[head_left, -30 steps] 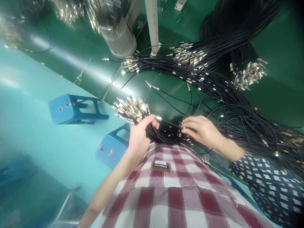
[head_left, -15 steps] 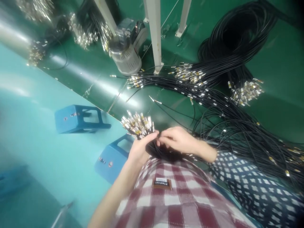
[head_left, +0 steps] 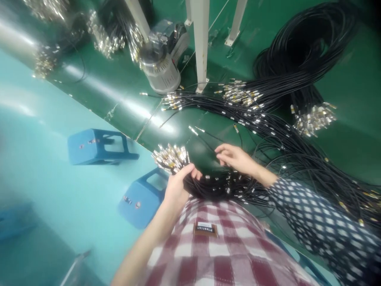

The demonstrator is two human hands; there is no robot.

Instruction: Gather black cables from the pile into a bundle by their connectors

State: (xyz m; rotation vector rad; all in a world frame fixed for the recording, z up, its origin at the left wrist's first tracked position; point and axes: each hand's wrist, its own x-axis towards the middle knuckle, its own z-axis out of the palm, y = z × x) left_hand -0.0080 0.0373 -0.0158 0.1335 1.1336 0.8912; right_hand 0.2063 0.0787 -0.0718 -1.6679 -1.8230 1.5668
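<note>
My left hand [head_left: 180, 184] is closed around a thick bundle of black cables [head_left: 211, 186], just behind their ends. A cluster of silver and yellowish metal connectors [head_left: 171, 157] fans out above its thumb. The bundle runs rightward across my checked apron [head_left: 220, 246]. My right hand [head_left: 235, 158] is apart from the bundle, above and to its right. Its curled fingers meet a loose black cable [head_left: 205, 141] whose connector tip points up-left; the exact grip is partly hidden. A second loose cable [head_left: 210, 135] lies close beside it on the green surface.
More black cables [head_left: 297, 135] spread along the right. A large cable coil [head_left: 268, 59] lies at upper right. A grey machine [head_left: 162, 73] stands near white metal legs [head_left: 201, 47]. Two blue stools [head_left: 83, 147] are on the left. More connector bundles [head_left: 107, 41] lie at upper left.
My right hand has left the bundle beside my left hand and moved up and right to the loose cables, which have shifted slightly. My left hand keeps its hold.
</note>
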